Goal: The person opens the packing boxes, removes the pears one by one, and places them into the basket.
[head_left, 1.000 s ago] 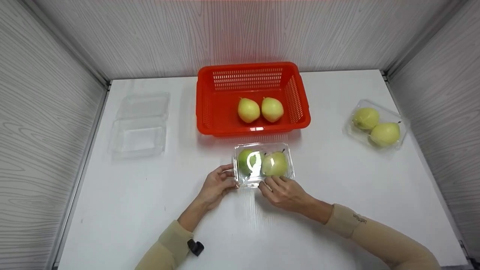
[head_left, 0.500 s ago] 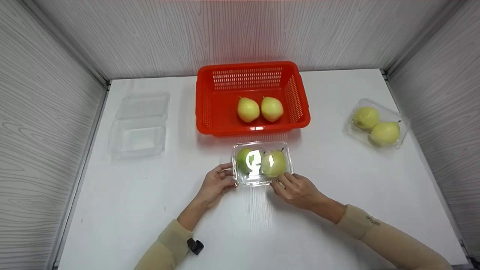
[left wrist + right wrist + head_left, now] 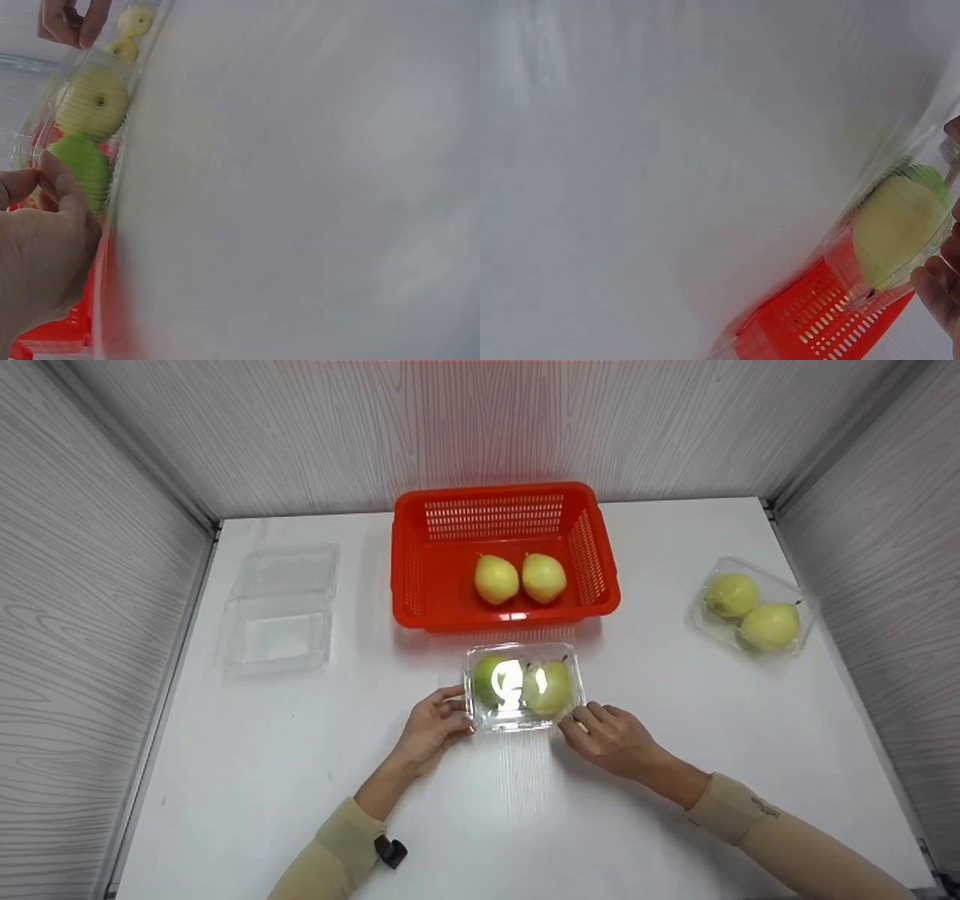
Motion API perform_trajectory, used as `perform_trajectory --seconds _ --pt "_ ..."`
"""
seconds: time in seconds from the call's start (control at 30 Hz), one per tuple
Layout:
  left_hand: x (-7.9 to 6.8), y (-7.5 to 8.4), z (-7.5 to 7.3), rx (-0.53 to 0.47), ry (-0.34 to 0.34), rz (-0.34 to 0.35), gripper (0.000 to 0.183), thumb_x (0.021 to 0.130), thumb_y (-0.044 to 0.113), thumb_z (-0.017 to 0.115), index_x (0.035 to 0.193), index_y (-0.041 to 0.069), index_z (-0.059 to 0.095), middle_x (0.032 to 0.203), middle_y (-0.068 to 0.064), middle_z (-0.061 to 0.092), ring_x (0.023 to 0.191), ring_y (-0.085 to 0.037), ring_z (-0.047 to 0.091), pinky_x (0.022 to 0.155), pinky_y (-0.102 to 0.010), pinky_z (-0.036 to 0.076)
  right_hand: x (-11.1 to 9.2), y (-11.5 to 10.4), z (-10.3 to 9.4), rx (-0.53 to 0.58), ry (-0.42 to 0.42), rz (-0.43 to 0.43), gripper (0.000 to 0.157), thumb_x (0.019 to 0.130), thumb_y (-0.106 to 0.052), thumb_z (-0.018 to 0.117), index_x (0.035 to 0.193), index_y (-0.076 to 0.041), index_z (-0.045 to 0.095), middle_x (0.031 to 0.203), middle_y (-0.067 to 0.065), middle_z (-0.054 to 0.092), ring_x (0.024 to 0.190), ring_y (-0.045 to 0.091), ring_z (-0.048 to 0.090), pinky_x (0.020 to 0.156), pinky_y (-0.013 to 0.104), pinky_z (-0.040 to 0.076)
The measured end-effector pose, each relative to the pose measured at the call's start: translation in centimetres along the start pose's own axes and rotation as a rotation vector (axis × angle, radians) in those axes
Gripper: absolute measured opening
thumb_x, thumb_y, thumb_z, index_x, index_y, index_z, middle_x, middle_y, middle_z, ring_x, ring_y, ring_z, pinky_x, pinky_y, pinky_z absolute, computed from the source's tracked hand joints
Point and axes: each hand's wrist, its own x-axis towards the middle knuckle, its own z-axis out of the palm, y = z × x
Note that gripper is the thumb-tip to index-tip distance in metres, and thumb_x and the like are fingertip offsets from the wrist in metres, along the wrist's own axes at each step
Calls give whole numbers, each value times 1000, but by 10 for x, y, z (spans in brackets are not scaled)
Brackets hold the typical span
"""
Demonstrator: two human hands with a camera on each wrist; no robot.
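Observation:
A clear plastic clamshell box (image 3: 525,721) lies in front of the red basket with its lid down. Through the lid show a green fruit (image 3: 486,682) on the left and a yellow pear (image 3: 551,690) on the right; glare hides part of the green one. My left hand (image 3: 431,733) pinches the box's near left edge between thumb and fingers, as the left wrist view also shows. At the near right corner my right hand (image 3: 611,739) has its curled fingertips and thumb on the rim, pinching it.
Behind the box stands a red basket (image 3: 409,619) holding two pears (image 3: 496,580). An open clear clamshell (image 3: 277,664) lies at the left. To the far right, another clear box (image 3: 709,630) contains two pears (image 3: 771,627). Walls enclose the table's back and sides.
My right hand has slid rightward along the box's front edge, from near its middle to the right corner. The box has shifted very slightly left and back; my left hand stays at its edge.

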Motion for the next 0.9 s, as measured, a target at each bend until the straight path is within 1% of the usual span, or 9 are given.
perform_trajectory --seconds 0.2,0.37,0.57,0.7,0.9 --pt "0 1 -1 17 -14 1 61 93 -11 60 150 -4 42 110 -2 64 91 -12 66 79 -21 61 -4 9 -2 -24 7 -40 21 105 -12 53 89 -9 67 75 4 65 62 16 63 51 24 56" --pt "0 1 -1 27 -14 -2 63 92 -11 59 151 -3 41 110 -1 63 90 -11 66 79 -21 61 -7 13 -4 -23 -22 -53 21 105 -13 54 89 -10 68 77 4 67 67 17 67 55 24 60" --pt "-1 0 0 14 -2 5 60 92 -11 60 150 -4 43 110 -2 64 91 -12 67 79 -22 62 -10 14 -3 0 -25 -48 23 106 -13 52 91 -8 69 81 6 71 70 18 71 59 26 63" --pt "-6 -1 2 -23 21 3 54 94 -10 60 146 -5 45 109 -1 66 91 -12 69 81 -24 63 -10 14 -3 13 -19 -43 22 106 -12 52 92 -8 69 81 6 71 70 19 71 59 27 63" --pt "-19 -5 7 -83 50 -28 43 100 -5 58 141 -7 45 103 -3 68 89 -14 72 84 -28 66 -11 13 -3 22 -24 -32 23 107 -13 52 94 -7 70 82 7 73 71 19 72 59 28 64"
